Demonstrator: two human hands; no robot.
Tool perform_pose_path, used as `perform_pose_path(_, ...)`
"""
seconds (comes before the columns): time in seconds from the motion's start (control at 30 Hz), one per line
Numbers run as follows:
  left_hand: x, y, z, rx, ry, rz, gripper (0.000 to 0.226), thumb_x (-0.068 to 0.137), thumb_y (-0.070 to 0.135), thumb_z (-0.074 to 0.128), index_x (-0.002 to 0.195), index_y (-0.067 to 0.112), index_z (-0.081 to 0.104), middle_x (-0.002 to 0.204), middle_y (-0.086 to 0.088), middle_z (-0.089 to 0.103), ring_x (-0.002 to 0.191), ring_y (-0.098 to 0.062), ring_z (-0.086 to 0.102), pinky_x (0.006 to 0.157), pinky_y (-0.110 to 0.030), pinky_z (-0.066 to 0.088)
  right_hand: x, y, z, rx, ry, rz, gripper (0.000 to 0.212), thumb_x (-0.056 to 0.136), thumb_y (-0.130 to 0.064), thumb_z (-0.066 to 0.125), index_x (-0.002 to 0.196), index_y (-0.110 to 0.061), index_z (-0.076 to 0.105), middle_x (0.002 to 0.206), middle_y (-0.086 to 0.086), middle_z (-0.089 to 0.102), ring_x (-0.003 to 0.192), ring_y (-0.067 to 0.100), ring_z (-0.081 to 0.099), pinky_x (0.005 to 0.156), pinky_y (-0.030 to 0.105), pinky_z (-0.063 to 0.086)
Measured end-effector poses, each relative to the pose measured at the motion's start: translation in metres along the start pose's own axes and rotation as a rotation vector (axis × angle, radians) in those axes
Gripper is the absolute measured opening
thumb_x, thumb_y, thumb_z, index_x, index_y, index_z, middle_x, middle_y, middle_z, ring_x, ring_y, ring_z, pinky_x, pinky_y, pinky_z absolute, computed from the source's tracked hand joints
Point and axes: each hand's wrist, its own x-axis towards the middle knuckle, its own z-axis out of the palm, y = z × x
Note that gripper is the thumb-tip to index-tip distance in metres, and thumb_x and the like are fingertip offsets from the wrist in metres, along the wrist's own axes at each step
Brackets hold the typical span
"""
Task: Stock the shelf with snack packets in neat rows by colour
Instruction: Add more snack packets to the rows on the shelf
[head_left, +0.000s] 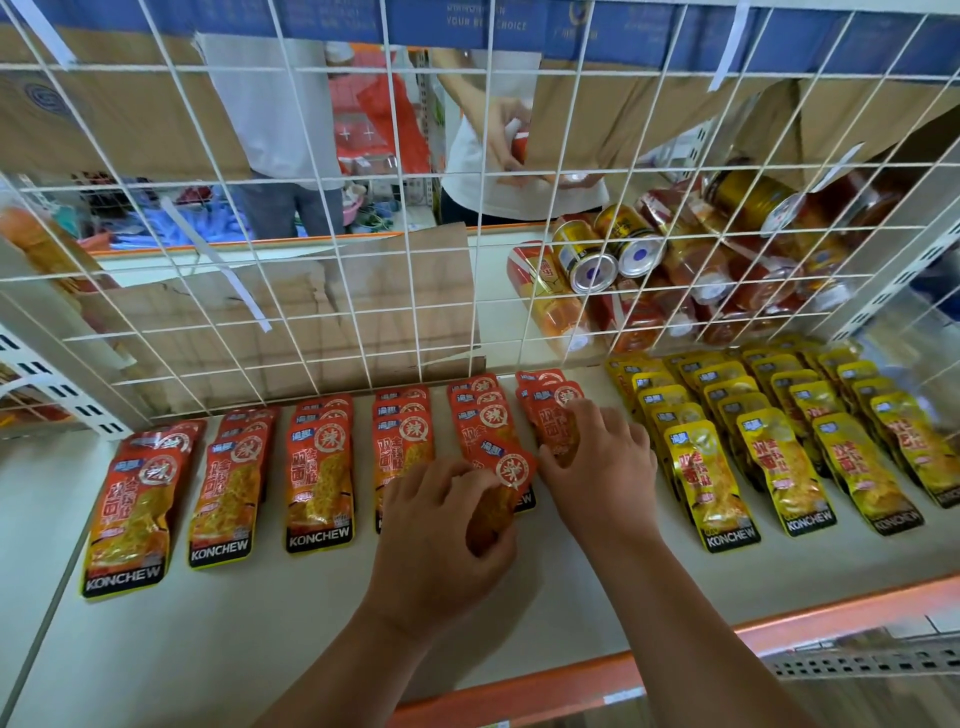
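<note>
Red foil packets (319, 478) lie flat on the white shelf (260, 623) in 6 rows on the left side. Yellow packets (784, 467) lie on the right side. I can count 4 yellow rows by their front packets. There may be 1 more at the back, but it is hard to tell. Each row overlaps like roof tiles, so only the tops of the back ones show. Most red rows show about 3 packets.

The left hand (441, 530) grips 1 tilted packet (506, 470) at the front of red row 5, counted from the left. Its fingers curl round the lower half. The packet sits crooked, not yet in line. The right hand (602, 467) has bent fingers on top of the end packet (545, 421) in red row 6. The thumb is at the near edge, so the hand seems to hold it.

These packets look light, thin and soft, and the foil looks shiny and slippery. I think they will bend and slide easily. A good place to hold is the flat sealed edge, not the puffy middle, so the snack inside is not crushed.

Behind the wire grid (291, 208) lie 3 gold cans (582, 254).
</note>
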Motion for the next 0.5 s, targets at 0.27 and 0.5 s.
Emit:
perform_pose_path(0.27,-0.0010,-0.0015,0.0001,0.004,-0.023,-0.009,0.042,0.080,0.054,0.067,0.114,0.029,0.064,0.119,0.011,0.056,0.114,-0.015,0.051,0.098,-0.037,0.039,-0.0001,-0.0001,0.0023,-0.026,-0.054,0.005,0.061,0.083,-0.059,0.064,0.132,-0.026,0.050,0.123,0.006,0.059,0.113,0.032,0.053,0.094,0.044,0.044)
perform_pose_path(0.5,-0.0005,-0.0010,0.0002,0.000,-0.024,-0.015,0.043,0.080,0.055,0.066,0.114,0.029,0.065,0.119,0.012,0.057,0.114,-0.014,0.051,0.099,-0.036,0.039,-0.0006,-0.0019,0.0027,-0.001,-0.030,-0.011,0.062,0.083,-0.063,0.063,0.132,-0.027,0.051,0.124,0.004,0.060,0.113,0.031,0.053,0.094,0.046,0.047)
